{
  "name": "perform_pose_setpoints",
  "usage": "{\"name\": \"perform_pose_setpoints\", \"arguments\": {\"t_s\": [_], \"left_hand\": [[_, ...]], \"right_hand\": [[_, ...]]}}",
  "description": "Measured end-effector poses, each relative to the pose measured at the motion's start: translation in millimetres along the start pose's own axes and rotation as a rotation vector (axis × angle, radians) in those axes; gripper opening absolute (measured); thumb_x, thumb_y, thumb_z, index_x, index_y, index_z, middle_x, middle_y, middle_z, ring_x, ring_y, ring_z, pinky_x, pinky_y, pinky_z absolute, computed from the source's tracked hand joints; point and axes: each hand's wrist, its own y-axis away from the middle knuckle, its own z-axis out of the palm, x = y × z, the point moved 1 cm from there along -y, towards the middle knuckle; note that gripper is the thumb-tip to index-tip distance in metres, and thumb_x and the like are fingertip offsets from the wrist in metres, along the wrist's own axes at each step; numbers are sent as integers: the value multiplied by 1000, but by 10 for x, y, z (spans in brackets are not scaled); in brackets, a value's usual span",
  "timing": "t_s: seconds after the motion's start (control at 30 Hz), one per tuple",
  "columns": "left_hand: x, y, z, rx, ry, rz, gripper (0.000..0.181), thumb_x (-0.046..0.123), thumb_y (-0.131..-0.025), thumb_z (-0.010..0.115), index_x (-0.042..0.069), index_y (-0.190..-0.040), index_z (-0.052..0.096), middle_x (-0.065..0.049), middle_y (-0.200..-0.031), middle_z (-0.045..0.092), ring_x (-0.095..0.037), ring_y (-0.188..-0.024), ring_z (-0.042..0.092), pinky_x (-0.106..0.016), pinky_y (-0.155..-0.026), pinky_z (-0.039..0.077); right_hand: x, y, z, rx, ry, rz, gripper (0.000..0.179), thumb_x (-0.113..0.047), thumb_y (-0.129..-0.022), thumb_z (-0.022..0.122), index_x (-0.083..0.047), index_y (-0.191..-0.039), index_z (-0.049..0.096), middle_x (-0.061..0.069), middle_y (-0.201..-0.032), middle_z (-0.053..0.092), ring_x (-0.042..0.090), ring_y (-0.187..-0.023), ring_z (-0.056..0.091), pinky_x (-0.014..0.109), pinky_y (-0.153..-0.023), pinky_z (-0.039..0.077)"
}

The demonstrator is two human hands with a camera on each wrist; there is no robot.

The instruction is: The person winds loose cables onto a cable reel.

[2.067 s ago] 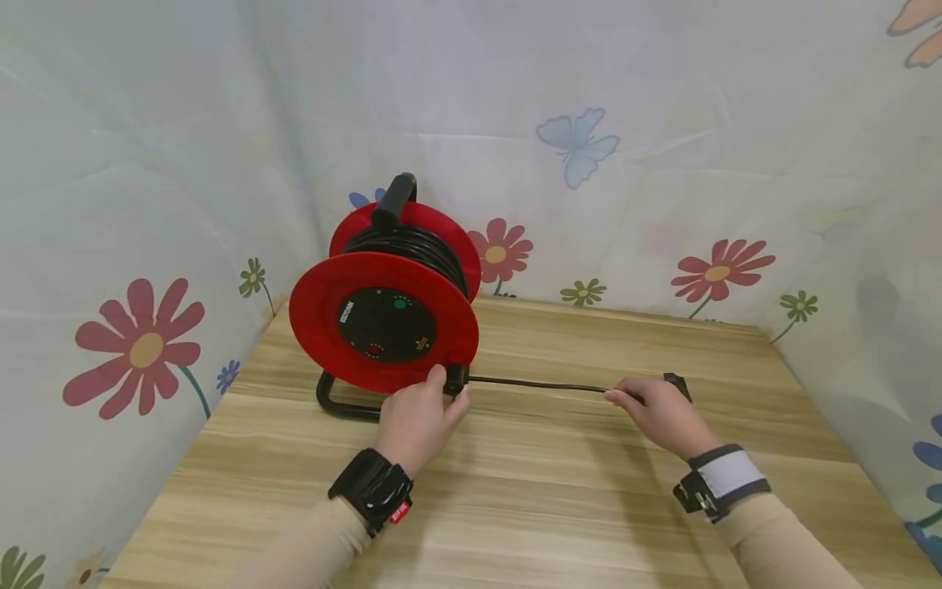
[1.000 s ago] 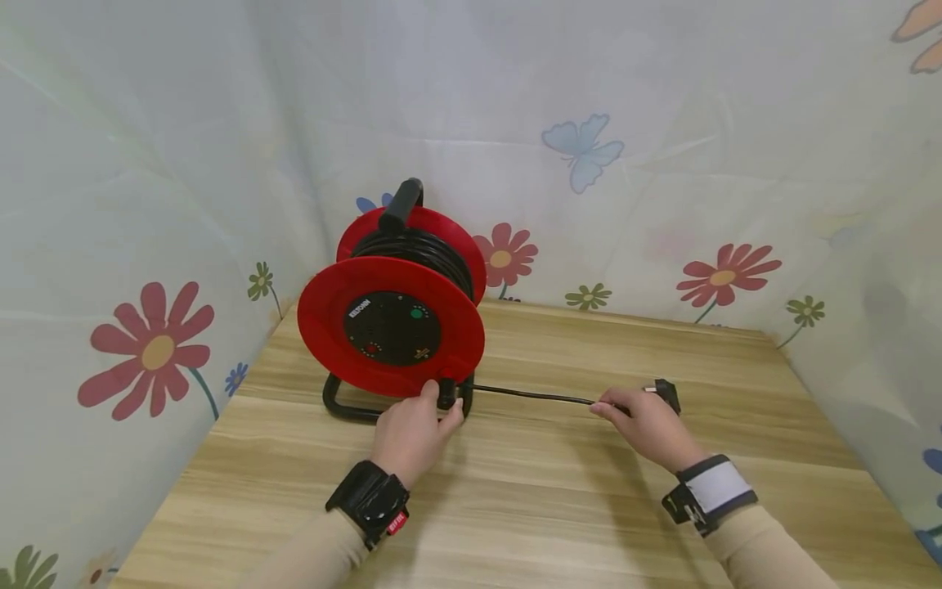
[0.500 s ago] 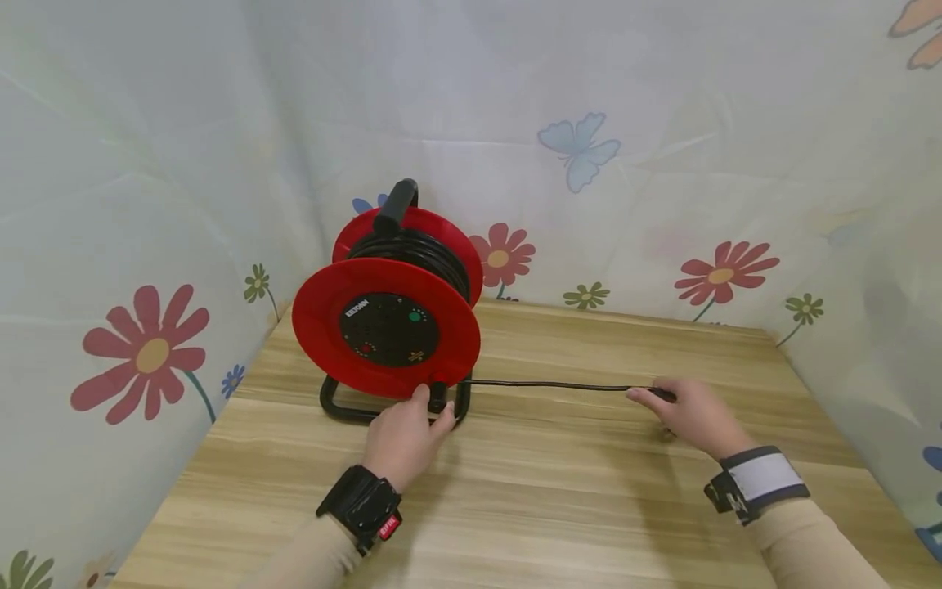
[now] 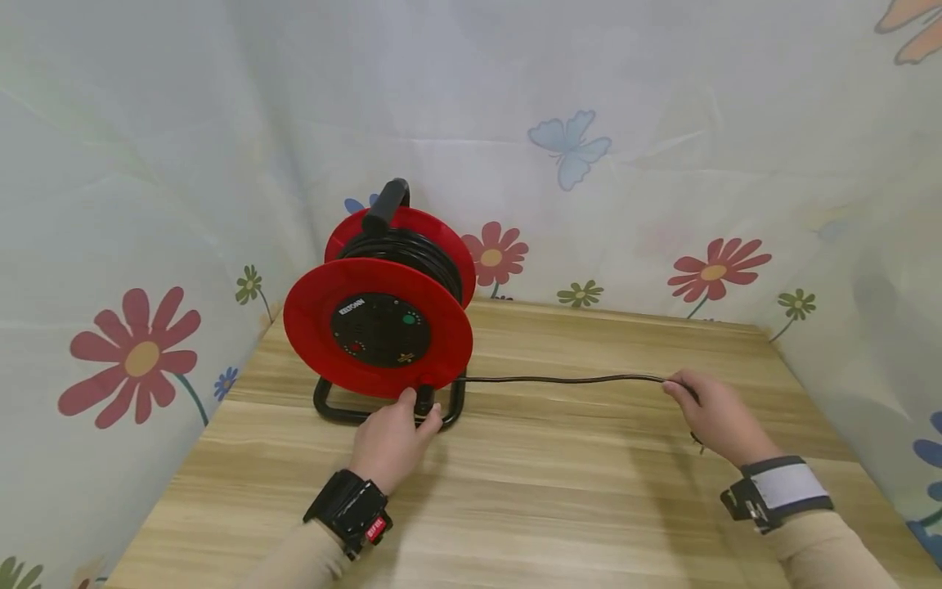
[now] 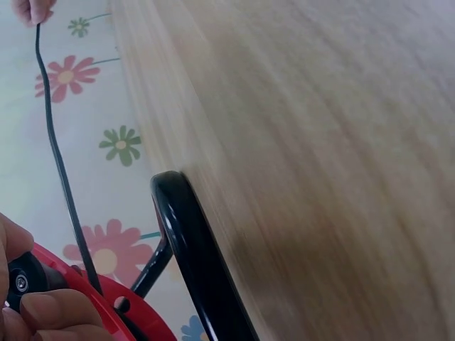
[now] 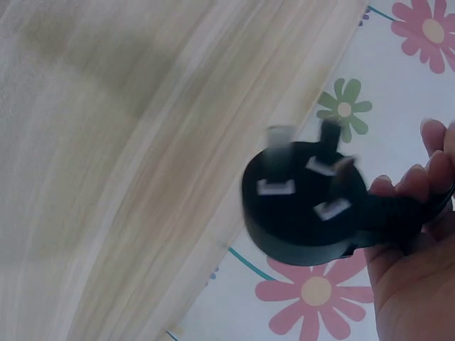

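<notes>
A red cable reel (image 4: 303, 331) with black cable wound on its drum stands upright at the left of the table. My left hand (image 4: 390, 446) grips the black crank knob (image 4: 424, 399) low on the reel's front disc; the left wrist view shows the knob (image 5: 27, 281) between thumb and fingers. From the reel a black cable (image 4: 559, 379) runs rightward, slightly bowed, above the table to my right hand (image 4: 724, 419), which pinches it near its end. In the right wrist view a black three-pin plug (image 6: 298, 206) hangs beside the palm, its pins blurred. The head view mostly hides the plug.
The reel's black tube stand (image 4: 338, 413) rests on the wood-grain table (image 4: 545, 491). A black carrying handle (image 4: 387, 206) sits on top. Pale cloth (image 4: 456, 90) printed with flowers and butterflies encloses the table at back and sides.
The crank knob and my left hand have moved left and down, turning the disc clockwise. My right hand, after shifting slightly left, has moved right with the cable, and its free stretch is longer.
</notes>
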Motion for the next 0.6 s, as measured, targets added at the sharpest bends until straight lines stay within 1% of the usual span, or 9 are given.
{"name": "perform_pose_setpoints", "arguments": {"t_s": [0.1,0.2,0.3,0.4,0.5,0.6], "left_hand": [[-19,3,3,-18,20,-7,41,47,-90,50,8,-94,60,-3,-56,55,-20,-53,53,-32,-44,37],[-58,12,-9,-41,49,-22,38,46,-90,50,10,-90,58,-3,-57,54,-19,-53,51,-31,-45,36],[-111,22,-46,-69,90,-48,35,46,-90,50,13,-82,56,-4,-58,52,-19,-55,50,-31,-47,36],[-170,28,-92,-82,122,-78,35,46,-91,51,15,-75,55,-2,-57,50,-20,-56,50,-31,-49,35],[-231,28,-119,-81,128,-92,37,45,-91,52,16,-67,52,0,-55,47,-20,-56,48,-30,-49,33],[-289,33,-125,-85,132,-96,40,44,-91,52,16,-62,49,1,-54,45,-19,-54,47,-30,-48,32]], "right_hand": [[1,-12,21,5,18,-10,21,-16,-100,47,-1,-93,61,6,-64,49,17,-55,43,36,-53,39],[-2,-15,56,-6,19,-12,23,-17,-101,45,0,-97,60,5,-64,48,16,-54,43,35,-53,39],[-10,-6,99,-8,13,-5,25,-22,-101,45,-2,-98,60,3,-61,44,15,-50,40,32,-48,36],[-17,-2,138,2,8,1,27,-27,-99,49,-4,-95,62,2,-61,44,14,-50,39,30,-46,34],[-34,-8,175,3,-2,16,31,-33,-98,51,-6,-89,64,1,-61,45,13,-49,40,29,-43,34],[-61,-19,208,-22,-16,24,34,-36,-98,50,-7,-86,63,1,-60,44,13,-47,40,30,-42,35]]}}
